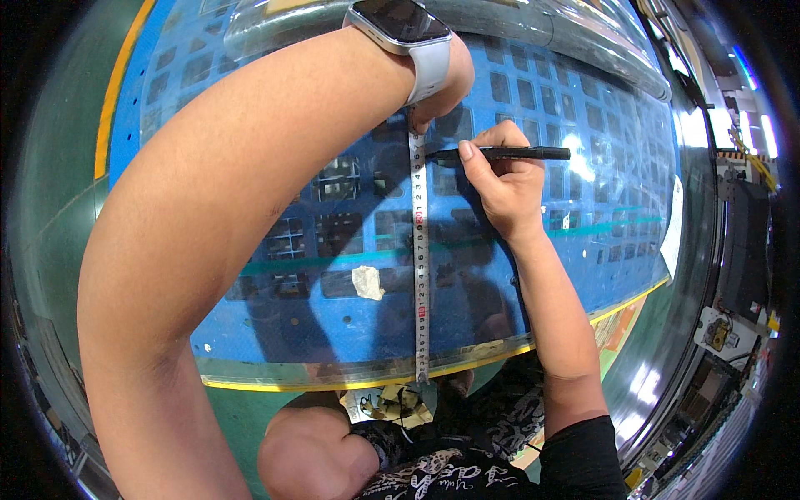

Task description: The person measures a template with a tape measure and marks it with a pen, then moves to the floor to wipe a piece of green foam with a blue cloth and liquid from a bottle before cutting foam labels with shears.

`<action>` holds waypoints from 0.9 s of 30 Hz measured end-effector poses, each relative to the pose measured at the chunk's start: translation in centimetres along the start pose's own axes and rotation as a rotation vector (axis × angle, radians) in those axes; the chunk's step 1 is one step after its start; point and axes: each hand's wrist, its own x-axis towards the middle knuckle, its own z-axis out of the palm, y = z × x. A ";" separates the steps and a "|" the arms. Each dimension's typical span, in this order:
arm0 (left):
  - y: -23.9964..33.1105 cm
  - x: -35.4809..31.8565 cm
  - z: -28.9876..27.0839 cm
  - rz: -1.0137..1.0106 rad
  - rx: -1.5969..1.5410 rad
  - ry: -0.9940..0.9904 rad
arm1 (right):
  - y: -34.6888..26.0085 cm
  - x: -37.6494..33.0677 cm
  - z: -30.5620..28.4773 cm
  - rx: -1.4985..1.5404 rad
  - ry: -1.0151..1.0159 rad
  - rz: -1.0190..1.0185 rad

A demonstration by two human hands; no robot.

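- Steel tape measure [419, 250], thin and springy by the look of it, stretched flat from under the left hand [442, 92] down to the near edge of the clear sheet [350, 354], hooked or ending there just above the knees.
- Likely light, stiff along its length but quick to buckle or snap back if let go; edges probably sharp, so best pinned flat from above, not gripped by the rim.
- Left hand at the far end of the tape, fingers curled down and pressing it against the sheet; fingertips hidden behind the wrist and the pale watch [404, 25], so exact hold cannot be told.
- Right hand [500, 187] just beside the tape on its right, closed in a writing pinch on a black marker [508, 153], tip touching or nearly touching the tape's edge a little below the left hand.
- Marker slim, rigid, light; held near the tip for control, rear end pointing off to the right.
- Clear sheet glossy, full of reflections, probably slippery and easily scratched; tape apt to slide on it without steady downward pressure.
- Under both hands, blue grid panel [583, 125] seen through the sheet; a crumpled scrap of pale tape [367, 282] left of the measure, between the hands and the body.
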 end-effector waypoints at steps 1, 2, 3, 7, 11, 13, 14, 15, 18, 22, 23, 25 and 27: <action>0.0 0.0 0.0 0.004 0.008 0.004 | -0.1 0.0 0.0 -0.004 0.001 -0.003; 0.0 -0.1 0.0 0.008 0.015 0.008 | -0.1 0.0 0.1 -0.008 0.003 -0.007; 0.0 -0.1 0.0 -0.002 0.021 0.008 | -0.3 0.0 0.1 -0.003 0.001 0.003; 0.2 0.1 0.1 -0.027 0.036 0.005 | -0.4 0.0 0.1 0.003 -0.006 0.033; 0.1 0.1 0.0 -0.004 0.037 -0.006 | -0.4 0.0 0.0 -0.010 -0.002 0.013; 0.2 0.2 -0.1 0.002 0.031 -0.023 | -0.2 0.0 0.0 -0.003 -0.008 0.008; 0.2 0.2 -0.1 0.005 0.028 -0.033 | -0.1 0.0 0.0 0.002 -0.011 0.006; 0.2 0.2 -0.1 0.004 0.033 -0.025 | -0.2 0.0 0.0 -0.007 -0.011 0.017; 0.2 0.0 -0.1 0.000 0.039 -0.008 | -0.5 0.0 0.0 -0.024 -0.006 0.024; -0.1 -0.1 -0.3 0.003 0.023 -0.011 | -0.3 0.1 0.1 -0.023 0.002 0.009; -0.1 -0.1 -0.2 0.006 0.018 -0.007 | -0.4 0.1 0.0 -0.028 0.002 0.015; 0.3 0.1 -0.1 -0.035 0.020 -0.010 | -0.5 0.1 -0.1 -0.045 -0.011 0.018; 0.5 0.5 0.2 -0.036 0.021 -0.017 | 0.0 0.0 -0.1 -0.039 -0.015 0.023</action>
